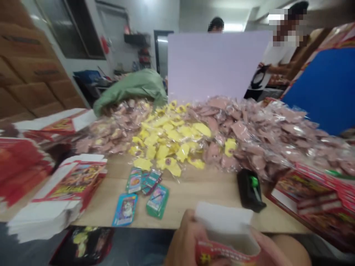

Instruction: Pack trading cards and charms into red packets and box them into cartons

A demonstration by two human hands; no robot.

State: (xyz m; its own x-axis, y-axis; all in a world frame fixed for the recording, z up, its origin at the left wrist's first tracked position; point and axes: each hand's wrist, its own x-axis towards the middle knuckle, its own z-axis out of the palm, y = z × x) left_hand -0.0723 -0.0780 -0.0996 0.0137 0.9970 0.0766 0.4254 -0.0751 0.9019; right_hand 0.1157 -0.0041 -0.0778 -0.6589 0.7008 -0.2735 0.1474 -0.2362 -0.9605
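Observation:
At the bottom edge both my hands hold a small red and white cardboard box [226,236] with its white flap up. My left hand [184,242] grips its left side. My right hand [277,247] wraps its right side. The box sits just in front of the wooden table's near edge [194,218]. Several small card packets [144,195] in blue and green lie on the table just beyond my left hand. A black tape dispenser [249,190] with a green part lies past my right hand.
A big heap of pink wrapped packets [263,136] and yellow ones [166,140] covers the far table. Flat red and white box blanks are stacked at left [63,192] and right [313,199]. A green sack [133,88] and a white board [216,66] stand behind. Two people are beyond.

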